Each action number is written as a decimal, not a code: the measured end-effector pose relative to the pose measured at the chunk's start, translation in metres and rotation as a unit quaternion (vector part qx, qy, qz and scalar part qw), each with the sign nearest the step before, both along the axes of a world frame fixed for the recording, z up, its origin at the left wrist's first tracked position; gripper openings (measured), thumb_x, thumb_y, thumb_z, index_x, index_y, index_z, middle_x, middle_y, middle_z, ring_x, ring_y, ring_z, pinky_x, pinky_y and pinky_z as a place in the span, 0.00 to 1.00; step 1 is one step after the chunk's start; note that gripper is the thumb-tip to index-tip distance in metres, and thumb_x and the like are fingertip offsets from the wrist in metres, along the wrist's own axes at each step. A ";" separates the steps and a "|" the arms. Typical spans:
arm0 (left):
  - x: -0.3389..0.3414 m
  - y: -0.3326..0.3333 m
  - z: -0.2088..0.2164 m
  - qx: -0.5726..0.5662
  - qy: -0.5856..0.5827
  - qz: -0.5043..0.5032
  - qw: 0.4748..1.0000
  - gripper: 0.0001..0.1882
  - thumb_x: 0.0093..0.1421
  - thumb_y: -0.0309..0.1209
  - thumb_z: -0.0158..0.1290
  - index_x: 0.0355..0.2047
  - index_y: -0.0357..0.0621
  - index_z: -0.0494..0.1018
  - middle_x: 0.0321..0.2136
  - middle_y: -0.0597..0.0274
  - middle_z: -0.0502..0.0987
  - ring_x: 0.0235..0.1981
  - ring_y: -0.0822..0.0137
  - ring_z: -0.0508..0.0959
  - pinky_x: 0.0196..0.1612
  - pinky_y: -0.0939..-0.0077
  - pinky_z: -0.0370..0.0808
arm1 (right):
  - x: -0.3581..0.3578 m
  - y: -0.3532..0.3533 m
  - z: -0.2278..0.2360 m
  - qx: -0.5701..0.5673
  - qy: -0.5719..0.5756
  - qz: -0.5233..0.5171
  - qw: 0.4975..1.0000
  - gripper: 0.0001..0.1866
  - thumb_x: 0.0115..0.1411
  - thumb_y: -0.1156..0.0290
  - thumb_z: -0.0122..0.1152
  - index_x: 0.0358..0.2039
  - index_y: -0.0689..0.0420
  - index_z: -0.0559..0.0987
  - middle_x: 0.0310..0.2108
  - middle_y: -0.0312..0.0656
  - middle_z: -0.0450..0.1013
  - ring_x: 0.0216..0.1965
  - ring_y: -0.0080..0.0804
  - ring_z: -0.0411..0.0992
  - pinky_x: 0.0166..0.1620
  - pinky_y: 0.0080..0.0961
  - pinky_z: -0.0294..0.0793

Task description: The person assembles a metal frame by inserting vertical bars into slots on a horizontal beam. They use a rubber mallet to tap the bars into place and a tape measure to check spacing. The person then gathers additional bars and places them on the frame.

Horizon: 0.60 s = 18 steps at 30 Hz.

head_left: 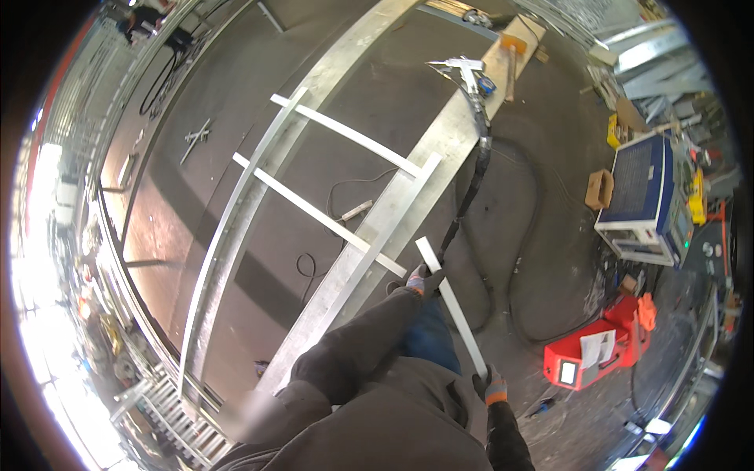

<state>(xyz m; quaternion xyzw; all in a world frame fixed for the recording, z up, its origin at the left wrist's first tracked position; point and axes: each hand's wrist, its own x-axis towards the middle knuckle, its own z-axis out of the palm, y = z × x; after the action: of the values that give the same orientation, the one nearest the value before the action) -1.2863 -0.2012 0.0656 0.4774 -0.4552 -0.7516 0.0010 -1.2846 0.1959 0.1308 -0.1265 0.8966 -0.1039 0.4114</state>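
A short, light metal bar (458, 312) is held slanting in front of my body by both hands. My left hand (425, 281), in a dark and orange glove, closes round it near its upper end. My right hand (493, 388), gloved alike, grips its lower end. Just left of my left hand lies a ladder-like metal frame: a long left rail (228, 220), a right rail (377, 259) and two crossbars, the far one (357, 140) and the near one (322, 216). It rests across two wide metal beams, a left one (345, 59) and a right one (440, 145).
On the right beam's far end lie a welding gun (469, 71) with a dark cable, a blue tape measure (487, 85) and an orange-headed hammer (512, 51). Right stand a blue-white machine (644, 188) and a red unit (585, 353). Cables cross the floor. Someone (149, 20) is far left.
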 end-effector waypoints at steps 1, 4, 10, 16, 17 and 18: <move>-0.005 -0.003 -0.010 -0.064 -0.062 -0.129 0.988 0.24 0.64 0.37 0.60 0.57 0.36 0.76 0.42 0.53 0.84 0.41 0.64 0.83 0.45 0.68 0.79 | 0.001 -0.010 -0.011 -0.039 0.053 0.018 0.998 0.22 0.57 0.56 0.69 0.50 0.51 0.80 0.41 0.51 0.82 0.46 0.51 0.80 0.49 0.45 0.78; -0.021 -0.002 -0.026 0.039 -0.055 0.003 0.998 0.19 0.64 0.39 0.61 0.45 0.34 0.78 0.33 0.53 0.83 0.33 0.61 0.84 0.35 0.66 0.81 | 0.007 -0.035 -0.033 -0.039 0.075 0.026 0.996 0.30 0.58 0.49 0.67 0.57 0.51 0.77 0.44 0.52 0.81 0.49 0.53 0.78 0.54 0.45 0.74; -0.030 -0.041 -0.030 -0.145 -0.210 -0.078 0.964 0.21 0.59 0.46 0.63 0.36 0.37 0.79 0.27 0.52 0.83 0.27 0.59 0.84 0.29 0.62 0.80 | 0.010 -0.063 -0.058 -0.041 -0.022 0.069 0.997 0.34 0.63 0.44 0.61 0.64 0.48 0.71 0.47 0.51 0.79 0.49 0.54 0.77 0.53 0.49 0.74; -0.019 -0.036 -0.030 -0.112 -0.200 -0.074 0.970 0.20 0.60 0.47 0.62 0.36 0.39 0.79 0.28 0.54 0.83 0.27 0.60 0.84 0.30 0.63 0.80 | -0.004 -0.051 -0.054 -0.012 0.002 0.130 0.991 0.35 0.62 0.46 0.63 0.64 0.49 0.70 0.45 0.48 0.78 0.48 0.53 0.76 0.51 0.49 0.74; -0.020 -0.035 -0.033 -0.071 -0.216 -0.060 0.972 0.20 0.60 0.47 0.62 0.38 0.40 0.79 0.29 0.56 0.83 0.28 0.61 0.84 0.31 0.64 0.80 | -0.010 -0.050 -0.052 -0.047 0.001 0.118 0.992 0.35 0.62 0.46 0.63 0.64 0.50 0.70 0.45 0.50 0.78 0.47 0.54 0.76 0.52 0.49 0.73; -0.021 -0.034 -0.036 -0.082 -0.225 -0.070 0.968 0.20 0.61 0.47 0.62 0.39 0.41 0.79 0.30 0.57 0.83 0.29 0.63 0.84 0.32 0.64 0.79 | -0.016 -0.049 -0.050 -0.053 -0.018 0.110 0.992 0.35 0.62 0.45 0.63 0.64 0.50 0.71 0.46 0.51 0.78 0.47 0.56 0.76 0.53 0.49 0.73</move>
<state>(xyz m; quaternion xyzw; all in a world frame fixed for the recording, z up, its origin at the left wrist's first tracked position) -1.3071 -0.2352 0.0299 0.5994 -0.5363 -0.5829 -0.1154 -1.3008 0.1469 0.0806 -0.2442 0.8630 -0.1075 0.4290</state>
